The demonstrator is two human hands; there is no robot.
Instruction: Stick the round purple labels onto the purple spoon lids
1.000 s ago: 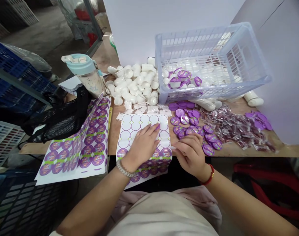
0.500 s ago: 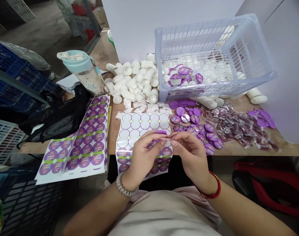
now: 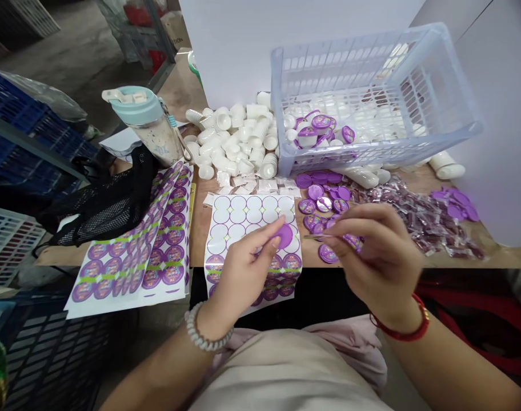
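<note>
Between the thumb and fingers of my left hand (image 3: pixel 249 262) is a round purple lid (image 3: pixel 284 236), held above a sticker sheet (image 3: pixel 254 212). That sheet has blank circles at its far end and purple printed stickers nearer me. My right hand (image 3: pixel 374 260) is off to the right, pinching a thin flat piece (image 3: pixel 314 236) seen edge-on; it looks like a sticker. Under and beyond the right fingers lie purple lids with printed stickers (image 3: pixel 329 253), partly hidden by the hand. Plain purple lids (image 3: pixel 315 192) lie just behind them.
A clear plastic crate (image 3: pixel 281 162) holds white cups, some with purple lids. White cups (image 3: pixel 232 140) are heaped left of it, small sachets (image 3: pixel 267 185) in front. Brown packets (image 3: pixel 415 217) lie right. More sticker sheets (image 3: pixel 127 268), a black mesh bag (image 3: pixel 115 202) and a bottle (image 3: pixel 151 125) stand left.
My hands have parted. The right hand has moved right with the thin piece pinched, while the left keeps the purple lid, its flat face now showing.
</note>
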